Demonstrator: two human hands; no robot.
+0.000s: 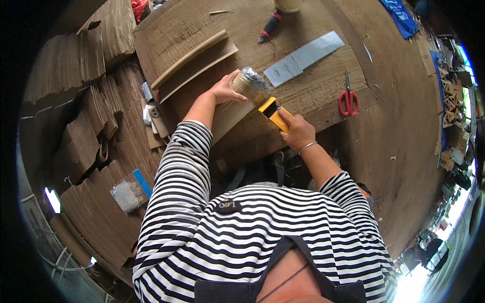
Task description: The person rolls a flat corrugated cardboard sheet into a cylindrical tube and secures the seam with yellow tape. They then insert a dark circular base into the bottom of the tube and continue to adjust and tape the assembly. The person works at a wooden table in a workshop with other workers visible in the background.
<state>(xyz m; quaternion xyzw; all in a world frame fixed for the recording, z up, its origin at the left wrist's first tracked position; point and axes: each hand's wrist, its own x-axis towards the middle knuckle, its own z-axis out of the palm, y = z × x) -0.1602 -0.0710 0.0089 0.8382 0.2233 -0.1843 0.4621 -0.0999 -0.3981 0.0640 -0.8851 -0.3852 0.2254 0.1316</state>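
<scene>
My left hand (227,91) rests over a long, ridged tan piece (233,114), thumb spread from the fingers, gripping it near its far end. That piece looks like corrugated cardboard or a bundle of strips; I cannot tell which. Shiny clear wrapping (252,80) covers its far end. In my right hand (300,132) is a yellow-and-black hand tool (273,114) of a kind I cannot make out. The tool's front end is close to the right side of the ridged piece; whether they touch is unclear.
Beyond my left hand lies a curved tan board (194,56). A pale paper strip (304,58), red-handled scissors (348,101) and a red-and-black handled tool (271,26) lie on the wooden table (323,96). Cardboard stacks (70,65) fill the left side.
</scene>
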